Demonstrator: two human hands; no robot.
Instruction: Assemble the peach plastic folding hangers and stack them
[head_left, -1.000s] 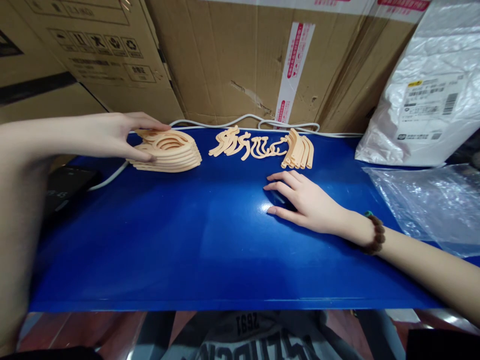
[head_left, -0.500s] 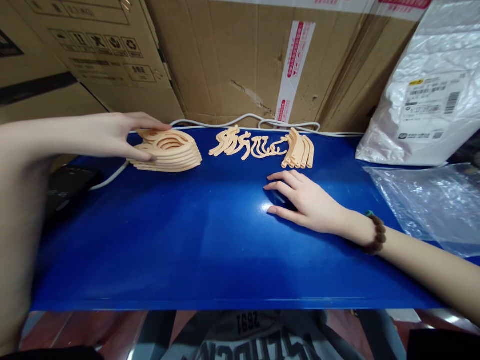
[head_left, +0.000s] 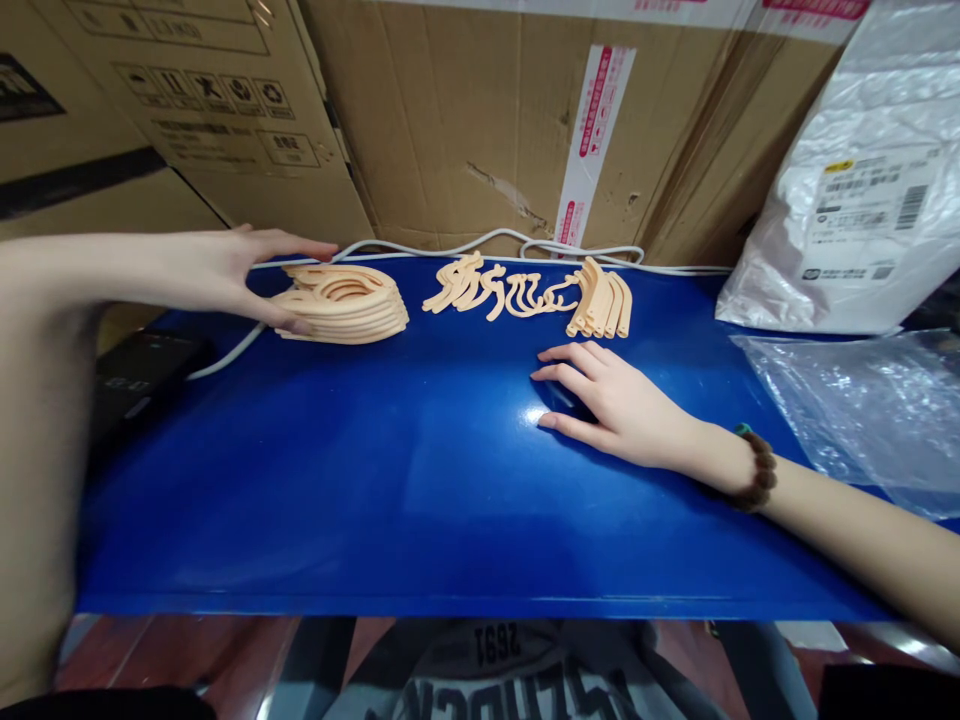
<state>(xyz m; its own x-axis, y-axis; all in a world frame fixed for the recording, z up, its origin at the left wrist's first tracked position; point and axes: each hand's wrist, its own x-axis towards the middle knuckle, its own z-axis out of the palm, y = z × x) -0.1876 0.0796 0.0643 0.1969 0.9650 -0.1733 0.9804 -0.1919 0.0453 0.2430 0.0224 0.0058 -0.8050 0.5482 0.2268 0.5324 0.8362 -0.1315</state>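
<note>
Right now I am watching the left hand [head_left: 225, 275] cupping the stack of peach rings [head_left: 345, 300] at the far left of the blue board [head_left: 375, 480]. The thumb is touching the stack's near edge and the fingers are reaching wide over its far side, not closing around it. The right hand [head_left: 615, 405] is lying palm down on the board, fingers loosely spread, gripping nothing, just in front of the row of curved strips [head_left: 604, 300].

Risks I am noting:
- The stack is sitting in uneven, offset layers. A one-sided push from the thumb could be sliding the top rings toward the loose small pieces [head_left: 502, 288] and mixing the groups.
- The white cable [head_left: 225, 355] is running beneath the left hand, close beside the stack. A snagged wrist might be dragging it into the pile.
- The board is looking glossy, so I am judging that nudged pieces may skate.
</note>
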